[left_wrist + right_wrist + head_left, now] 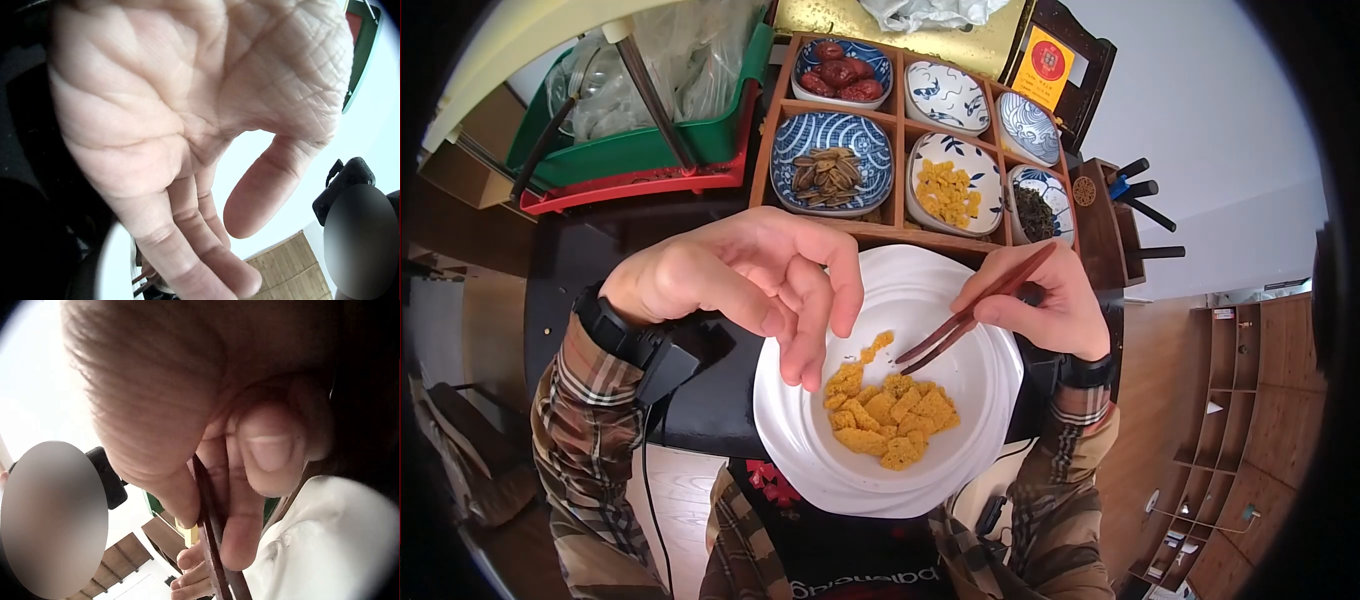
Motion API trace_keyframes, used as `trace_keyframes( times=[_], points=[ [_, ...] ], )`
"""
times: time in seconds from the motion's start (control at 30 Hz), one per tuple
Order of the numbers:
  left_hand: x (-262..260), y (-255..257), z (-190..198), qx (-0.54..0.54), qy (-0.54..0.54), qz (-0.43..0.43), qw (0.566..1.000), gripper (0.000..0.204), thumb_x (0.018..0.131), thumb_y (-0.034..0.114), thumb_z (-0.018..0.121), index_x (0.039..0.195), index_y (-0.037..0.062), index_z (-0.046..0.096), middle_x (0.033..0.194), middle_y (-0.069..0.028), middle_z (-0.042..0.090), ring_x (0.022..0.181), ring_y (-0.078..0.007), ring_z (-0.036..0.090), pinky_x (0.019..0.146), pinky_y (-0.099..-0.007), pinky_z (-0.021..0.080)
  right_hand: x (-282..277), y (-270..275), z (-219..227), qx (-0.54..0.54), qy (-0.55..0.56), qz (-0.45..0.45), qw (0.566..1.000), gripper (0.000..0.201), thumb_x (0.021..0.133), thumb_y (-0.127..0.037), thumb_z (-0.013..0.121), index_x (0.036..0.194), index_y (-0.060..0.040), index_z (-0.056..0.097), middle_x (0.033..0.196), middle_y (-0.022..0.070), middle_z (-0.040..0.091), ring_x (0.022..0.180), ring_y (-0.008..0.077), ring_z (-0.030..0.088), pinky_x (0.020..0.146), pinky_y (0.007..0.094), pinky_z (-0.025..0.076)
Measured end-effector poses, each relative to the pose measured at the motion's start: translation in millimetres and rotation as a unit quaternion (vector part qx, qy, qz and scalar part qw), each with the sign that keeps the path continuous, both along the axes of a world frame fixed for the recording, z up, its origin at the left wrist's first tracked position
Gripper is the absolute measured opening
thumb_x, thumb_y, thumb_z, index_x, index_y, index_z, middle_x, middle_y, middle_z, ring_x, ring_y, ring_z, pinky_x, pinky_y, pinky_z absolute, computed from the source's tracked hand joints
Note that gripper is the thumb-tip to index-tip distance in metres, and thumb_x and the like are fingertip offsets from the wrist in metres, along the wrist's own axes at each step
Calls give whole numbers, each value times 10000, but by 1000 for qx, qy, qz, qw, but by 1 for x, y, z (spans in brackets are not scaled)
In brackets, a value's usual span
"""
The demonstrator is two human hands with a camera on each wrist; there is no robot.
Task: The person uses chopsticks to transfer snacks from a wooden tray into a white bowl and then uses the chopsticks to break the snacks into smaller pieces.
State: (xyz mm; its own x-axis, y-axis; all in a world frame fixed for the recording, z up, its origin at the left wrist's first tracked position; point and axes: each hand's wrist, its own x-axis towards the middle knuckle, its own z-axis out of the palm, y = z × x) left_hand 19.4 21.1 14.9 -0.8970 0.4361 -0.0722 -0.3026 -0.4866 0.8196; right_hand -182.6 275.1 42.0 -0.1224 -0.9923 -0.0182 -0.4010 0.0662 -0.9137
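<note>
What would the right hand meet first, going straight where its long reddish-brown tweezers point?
Probably the flat yellow pieces in the round white bowl, touched first by the tweezers; depth is unclear.

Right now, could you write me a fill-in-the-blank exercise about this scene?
The left hand holds ____.
The ____ hand's fingers hold a reddish-brown two-pronged tool.
Yellow pieces lie in a large bowl coloured ____.
The number of small bowls in the wooden tray is ____.

Missing words: nothing; right; white; six.
</note>
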Motion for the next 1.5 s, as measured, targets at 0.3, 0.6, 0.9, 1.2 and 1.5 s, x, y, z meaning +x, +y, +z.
trace_keyframes(
  times=[0.3, 0.6, 0.9, 1.2, 1.5],
  points=[
    [0, 0, 0, -3, 1, 4, 1000, 378, 684, -9, 601, 1040, -129, 559, 811, -225, 710, 790, -308, 731, 768, -337, 581, 1, -2, 0, 11, -43, 35, 998, 103, 899, 0, 701, 973, 67, 730, 905, 125, 742, 783, 156, 723, 667, 255, 542],
    [1, 1, 0, -5, 2, 8, 1000, 381, 678, -1, 606, 1033, -129, 559, 794, -223, 709, 774, -307, 728, 765, -342, 583, 2, -2, -1, 20, -63, 32, 997, 107, 903, -1, 694, 980, 66, 727, 909, 124, 740, 795, 162, 725, 693, 263, 551],
    [0, 0, 1, -11, 4, 4, 1000, 376, 690, 1, 613, 1038, -130, 559, 797, -224, 709, 784, -308, 730, 768, -343, 583, 1, -1, -1, 27, -63, 42, 997, 108, 910, 0, 685, 991, 64, 717, 907, 121, 743, 804, 160, 725, 714, 268, 558],
    [0, 0, 1, -16, 7, 4, 1000, 369, 701, 0, 618, 1043, -127, 560, 808, -223, 711, 788, -305, 732, 758, -333, 583, -1, -2, 0, 23, -40, 59, 997, 113, 906, 4, 684, 997, 62, 717, 908, 120, 746, 807, 160, 725, 727, 277, 559],
    [0, -1, 2, -18, 6, 1, 1000, 370, 693, -3, 614, 1039, -122, 562, 809, -222, 712, 794, -302, 733, 760, -333, 582, 0, -2, -1, 20, -63, 38, 997, 110, 900, 1, 692, 987, 57, 729, 917, 121, 743, 808, 162, 722, 715, 265, 550]
  ],
)
